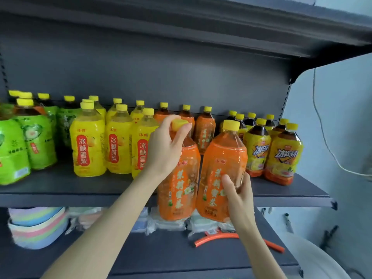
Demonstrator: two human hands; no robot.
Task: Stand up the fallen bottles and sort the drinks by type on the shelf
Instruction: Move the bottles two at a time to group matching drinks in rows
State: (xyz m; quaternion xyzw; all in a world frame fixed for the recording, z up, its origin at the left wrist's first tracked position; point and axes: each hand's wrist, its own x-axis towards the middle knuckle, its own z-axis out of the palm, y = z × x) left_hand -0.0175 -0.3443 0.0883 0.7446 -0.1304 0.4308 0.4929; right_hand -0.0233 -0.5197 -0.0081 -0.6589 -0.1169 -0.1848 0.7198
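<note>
Two orange-labelled tea bottles are upright in front of the dark shelf (80, 196), their bases below its front edge. My left hand (165, 150) grips the left orange bottle (178, 188) at its yellow cap and neck. My right hand (239, 194) holds the right orange bottle (218, 168) low on its side. Behind them stand three more orange bottles (204, 129). Green-labelled bottles (34, 141) fill the far left, yellow pear-drink bottles (88, 146) stand left of centre, and yellow iced-tea bottles (281, 158) stand at the right.
An upper shelf (201, 27) overhangs the bottles. On the lower shelf lie stacked pastel bowls (36, 226), plastic-wrapped packs (165, 222) and an orange tube (221, 237). A white cable (326, 141) hangs on the wall at right.
</note>
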